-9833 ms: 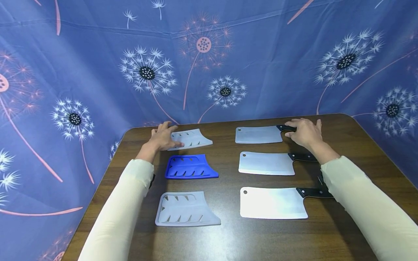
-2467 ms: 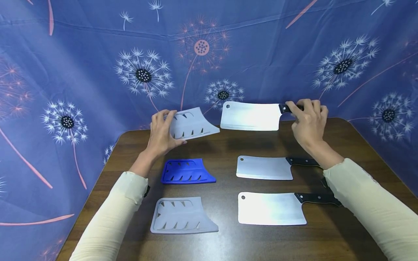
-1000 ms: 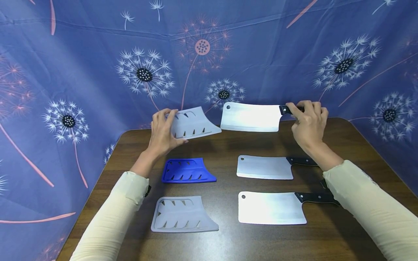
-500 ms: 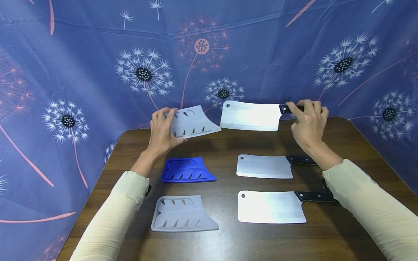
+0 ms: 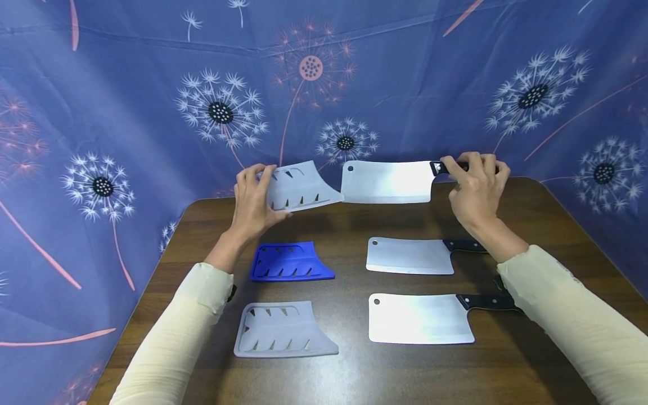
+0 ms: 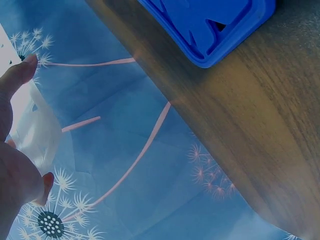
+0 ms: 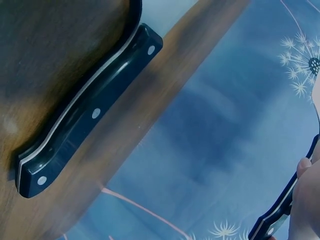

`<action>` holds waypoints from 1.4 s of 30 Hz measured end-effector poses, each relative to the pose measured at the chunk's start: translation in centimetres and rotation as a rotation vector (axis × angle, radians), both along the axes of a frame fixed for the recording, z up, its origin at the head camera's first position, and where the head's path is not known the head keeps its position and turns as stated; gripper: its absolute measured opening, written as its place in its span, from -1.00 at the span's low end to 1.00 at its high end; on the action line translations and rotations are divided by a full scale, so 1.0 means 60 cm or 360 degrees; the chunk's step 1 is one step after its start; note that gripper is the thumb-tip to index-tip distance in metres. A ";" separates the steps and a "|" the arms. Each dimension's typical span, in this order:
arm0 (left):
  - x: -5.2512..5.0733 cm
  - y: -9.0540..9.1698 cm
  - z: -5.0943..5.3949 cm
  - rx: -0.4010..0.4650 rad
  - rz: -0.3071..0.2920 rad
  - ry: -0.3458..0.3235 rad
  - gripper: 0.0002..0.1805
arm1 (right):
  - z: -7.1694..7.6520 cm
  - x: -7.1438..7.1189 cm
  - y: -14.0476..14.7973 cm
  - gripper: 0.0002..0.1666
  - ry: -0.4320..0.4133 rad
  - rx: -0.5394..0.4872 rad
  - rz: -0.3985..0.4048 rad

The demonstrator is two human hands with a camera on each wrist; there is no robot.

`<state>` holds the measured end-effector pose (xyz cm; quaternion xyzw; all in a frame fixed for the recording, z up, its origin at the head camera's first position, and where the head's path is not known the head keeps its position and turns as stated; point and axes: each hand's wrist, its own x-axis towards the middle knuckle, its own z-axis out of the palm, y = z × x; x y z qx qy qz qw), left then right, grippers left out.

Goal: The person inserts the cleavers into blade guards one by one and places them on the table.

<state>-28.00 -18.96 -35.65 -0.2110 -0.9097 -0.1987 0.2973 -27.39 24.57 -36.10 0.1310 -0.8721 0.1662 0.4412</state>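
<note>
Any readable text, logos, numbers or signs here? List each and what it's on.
None readable in any view.
Raised cleaver, middle cleaver, near cleaver: no lettering visible.
Raised pale cover, blue cover, near pale cover: no lettering visible.
Backdrop cloth: dandelion pattern, no words.

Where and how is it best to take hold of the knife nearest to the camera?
Probably by the black handle, from above on the right side, with the right hand once it has put down the raised knife. This nearest knife lies flat, its handle pointing right and its wide blade pointing left.
</note>
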 end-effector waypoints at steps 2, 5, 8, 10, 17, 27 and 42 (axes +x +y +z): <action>-0.001 0.000 0.000 -0.0011 0.0007 0.0006 0.14 | 0.001 -0.002 0.000 -0.24 0.0026 -0.0039 -0.0018; -0.001 -0.001 -0.001 -0.0019 0.0020 0.0012 0.14 | 0.003 -0.003 0.000 -0.25 0.0042 -0.0082 -0.0038; -0.002 -0.003 -0.003 -0.0024 0.0025 0.0017 0.15 | 0.004 -0.002 0.000 -0.25 0.0033 -0.0086 -0.0038; -0.002 -0.003 -0.004 -0.0027 0.0023 0.0020 0.15 | 0.003 -0.001 0.000 -0.25 0.0025 -0.0088 -0.0033; -0.006 -0.002 -0.004 -0.0023 0.0010 0.0037 0.15 | 0.001 0.001 -0.002 -0.24 0.0032 -0.0093 -0.0038; -0.006 -0.003 -0.006 -0.0107 0.0008 0.0083 0.12 | -0.005 0.003 -0.006 -0.26 0.0009 -0.0018 -0.0008; -0.004 -0.004 -0.004 -0.0132 0.0022 0.0083 0.12 | -0.016 0.004 -0.014 -0.27 -0.0062 0.0019 -0.0001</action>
